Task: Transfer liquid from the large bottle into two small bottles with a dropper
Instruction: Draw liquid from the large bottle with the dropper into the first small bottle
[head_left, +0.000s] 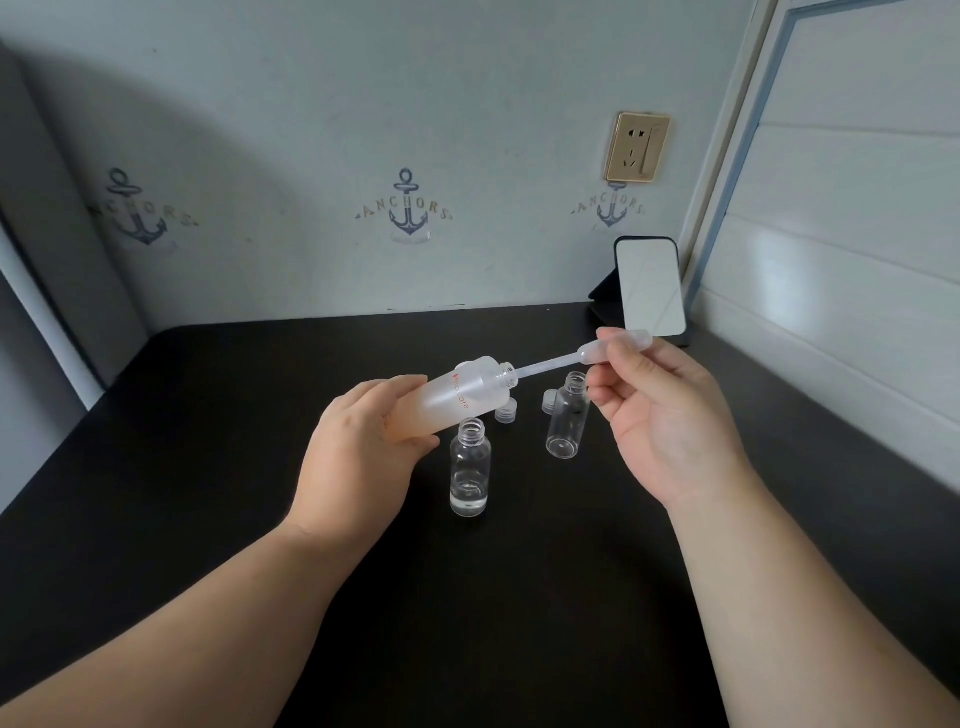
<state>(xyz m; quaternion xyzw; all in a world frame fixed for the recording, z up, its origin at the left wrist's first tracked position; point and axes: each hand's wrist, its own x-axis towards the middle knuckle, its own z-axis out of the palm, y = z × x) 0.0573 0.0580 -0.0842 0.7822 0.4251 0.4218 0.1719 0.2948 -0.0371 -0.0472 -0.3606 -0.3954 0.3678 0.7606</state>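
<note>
The left hand is gripping the frosted large bottle, fingers curled round its base, tilting it above the black table with the neck pointing right. Just below it, a small bottle is standing upright, holding a little clear liquid. The dropper is entering the large bottle's mouth. A second small bottle is standing beneath the dropper, apparently empty. The right hand is pinching the dropper's bulb.
</note>
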